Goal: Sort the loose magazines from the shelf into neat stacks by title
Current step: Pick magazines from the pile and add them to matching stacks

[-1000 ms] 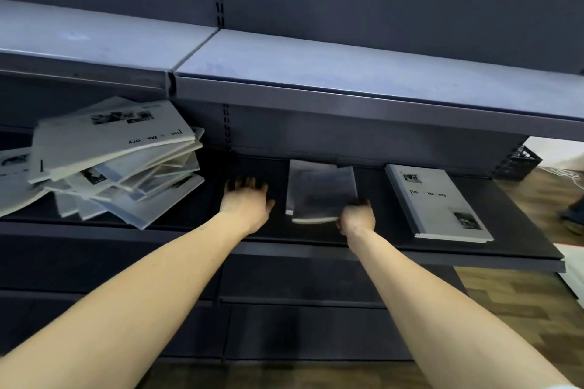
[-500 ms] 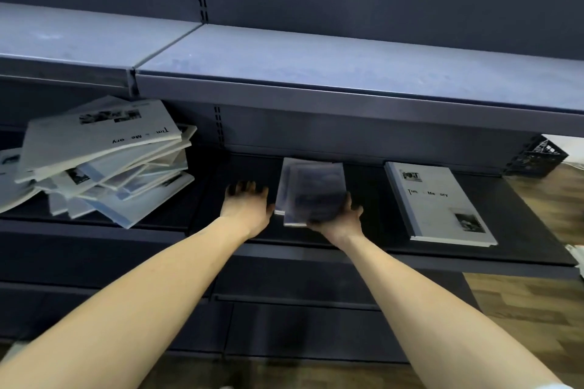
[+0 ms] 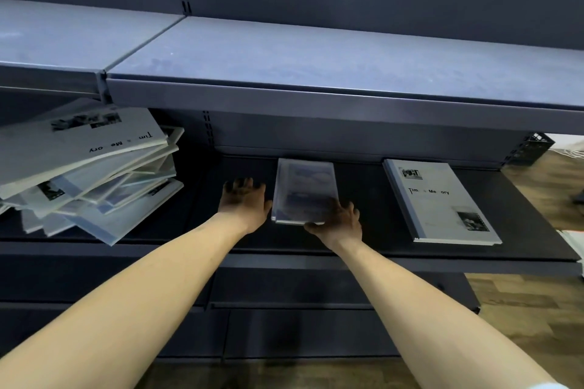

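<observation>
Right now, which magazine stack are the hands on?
The small middle stack: right hand holds its near corner, left hand beside it. Not the messy pile or white-cover stack.

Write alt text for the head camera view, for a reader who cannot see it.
Two bare hands square up a small stack of bluish-covered magazines on a dark metal shelf: the right hand holds its near corner, the left hand lies open beside it. A messy heap of pale magazines lies left, one neat white magazine right.
</observation>
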Available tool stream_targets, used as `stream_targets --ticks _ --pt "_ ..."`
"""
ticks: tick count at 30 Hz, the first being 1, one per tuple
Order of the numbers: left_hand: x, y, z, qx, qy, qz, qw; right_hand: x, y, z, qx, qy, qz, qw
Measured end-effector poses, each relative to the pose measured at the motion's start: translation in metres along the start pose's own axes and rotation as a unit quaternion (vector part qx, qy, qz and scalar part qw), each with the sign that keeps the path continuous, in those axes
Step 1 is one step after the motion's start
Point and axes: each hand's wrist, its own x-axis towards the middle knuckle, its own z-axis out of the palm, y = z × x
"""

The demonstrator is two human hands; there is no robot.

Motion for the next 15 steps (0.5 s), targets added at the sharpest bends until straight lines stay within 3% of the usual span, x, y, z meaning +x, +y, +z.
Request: stream_targets --ticks 15 --pt "0.026 -0.01 0.006 0.004 -0.019 0.022 1.0 0.018 -0.01 0.012 0.032 -0.013 0.002 0.999"
